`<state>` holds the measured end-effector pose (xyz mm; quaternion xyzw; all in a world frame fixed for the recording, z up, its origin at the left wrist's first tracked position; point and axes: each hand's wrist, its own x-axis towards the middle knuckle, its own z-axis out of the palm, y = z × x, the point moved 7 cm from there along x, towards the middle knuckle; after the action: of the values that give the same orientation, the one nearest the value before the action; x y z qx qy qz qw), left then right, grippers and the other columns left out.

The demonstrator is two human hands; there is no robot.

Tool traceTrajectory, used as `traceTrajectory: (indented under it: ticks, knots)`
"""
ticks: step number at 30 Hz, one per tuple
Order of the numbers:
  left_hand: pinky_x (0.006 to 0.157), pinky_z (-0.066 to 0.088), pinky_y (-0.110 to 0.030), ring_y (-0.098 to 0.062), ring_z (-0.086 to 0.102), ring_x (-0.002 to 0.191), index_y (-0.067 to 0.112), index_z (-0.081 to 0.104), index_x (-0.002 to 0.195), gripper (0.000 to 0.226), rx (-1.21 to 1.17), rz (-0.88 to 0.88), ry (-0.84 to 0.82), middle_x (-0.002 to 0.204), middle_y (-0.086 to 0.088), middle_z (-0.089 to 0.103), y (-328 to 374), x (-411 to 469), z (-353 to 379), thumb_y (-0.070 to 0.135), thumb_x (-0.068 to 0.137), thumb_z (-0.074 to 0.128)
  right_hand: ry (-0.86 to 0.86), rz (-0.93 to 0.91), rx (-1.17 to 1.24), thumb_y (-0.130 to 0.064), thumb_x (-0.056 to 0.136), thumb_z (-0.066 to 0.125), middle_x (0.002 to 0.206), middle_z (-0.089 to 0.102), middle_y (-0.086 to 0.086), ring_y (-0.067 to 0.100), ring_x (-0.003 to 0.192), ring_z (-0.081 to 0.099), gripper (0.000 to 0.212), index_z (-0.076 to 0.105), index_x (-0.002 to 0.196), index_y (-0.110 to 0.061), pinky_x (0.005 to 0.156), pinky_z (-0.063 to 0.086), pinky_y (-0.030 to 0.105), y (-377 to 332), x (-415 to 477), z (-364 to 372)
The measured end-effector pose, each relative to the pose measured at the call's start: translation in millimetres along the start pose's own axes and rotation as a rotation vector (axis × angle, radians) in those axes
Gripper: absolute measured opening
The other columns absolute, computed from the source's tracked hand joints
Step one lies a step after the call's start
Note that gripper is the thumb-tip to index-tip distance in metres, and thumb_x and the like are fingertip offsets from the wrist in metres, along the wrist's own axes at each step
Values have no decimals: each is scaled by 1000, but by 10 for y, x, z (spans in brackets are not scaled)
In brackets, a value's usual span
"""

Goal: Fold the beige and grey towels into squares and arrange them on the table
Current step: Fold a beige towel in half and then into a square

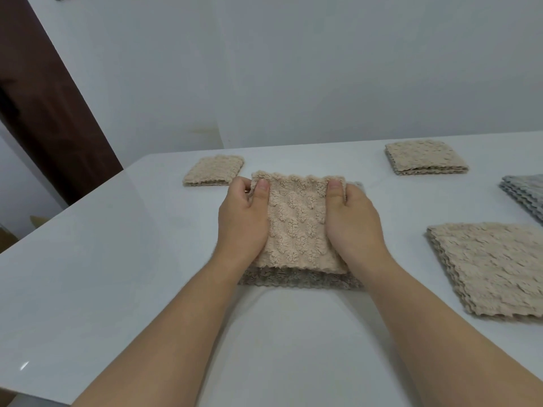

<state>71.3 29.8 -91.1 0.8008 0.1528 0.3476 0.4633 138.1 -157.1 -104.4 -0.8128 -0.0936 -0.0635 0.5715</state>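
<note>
At the middle of the white table [117, 259], the left hand [241, 221] and the right hand [352, 224] each pinched a far corner of the beige towel [296, 224], thumbs on top, holding its upper layer over a darker cloth edge [299, 279] lying flat on the table. One folded beige square [213, 171] lay just beyond the left hand and another folded square [424, 157] sat well apart at the far right. A stack of unfolded beige towels [493, 268] lay near the right forearm, with grey towels [526, 192] beyond it at the frame's edge.
</note>
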Motion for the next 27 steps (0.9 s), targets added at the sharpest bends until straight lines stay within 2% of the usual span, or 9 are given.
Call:
traceTrajectory:
  ticks: [3,6,9,13,16,21,23,24,27]
  knots:
    - [81,57,-39,-12,66,74,17,62,95,33,-184,-197,-93,81,0,69,-168,33,46,50,98,59,-38,4,-14,-56,104,30,86,59,-4,11,79,53,46,51,98,-16,72,35,35,28,-18,23]
    - [100,54,-52,-23,76,99,19,77,104,39,-414,-435,-199,102,-4,80,-242,-34,145,53,95,59,-51,3,-39,-57,105,24,89,60,-4,12,82,54,51,54,103,-17,74,36,35,22,-53,71]
    - [100,55,-50,-23,76,97,19,79,101,46,-365,-458,-166,98,-2,80,-266,-28,136,58,98,54,-37,2,-30,-53,106,24,85,58,-4,7,79,53,46,53,97,-18,68,34,35,14,-58,79]
    - [94,55,-49,-19,72,91,12,72,90,48,-180,-283,-69,91,-6,77,-210,22,44,55,99,53,-4,4,-3,-43,107,32,81,58,-3,7,74,52,35,51,94,-17,62,34,33,35,-37,60]
    - [76,48,-39,-17,55,75,1,59,89,48,-35,-140,-13,80,-10,62,-128,19,-16,45,105,48,39,-2,-24,-38,108,33,78,56,-4,2,70,48,31,51,96,-16,57,31,19,58,-6,15]
    - [66,40,-30,-14,50,67,8,57,82,41,46,-109,38,75,-4,58,-109,22,-39,38,107,47,51,10,-61,-36,109,34,75,55,-4,9,64,51,32,53,96,-14,49,29,14,83,39,-23]
    - [67,44,-27,-11,57,68,16,61,84,37,60,-114,8,77,-2,67,-138,21,-11,43,106,48,30,13,-43,-38,109,35,76,54,-7,10,67,51,31,54,98,-15,52,32,14,88,45,-15]
    - [72,49,-28,-10,63,73,20,64,87,35,51,-136,-15,82,-1,71,-177,23,2,46,105,49,13,19,-34,-40,109,35,78,54,-9,11,71,52,32,55,100,-16,59,35,20,98,50,-1]
    - [89,55,-41,-19,70,91,16,70,96,53,9,-233,-104,94,-3,75,-251,22,51,62,100,44,-45,63,-6,-46,107,34,74,56,-6,12,69,53,40,55,90,-17,61,34,31,124,45,48]
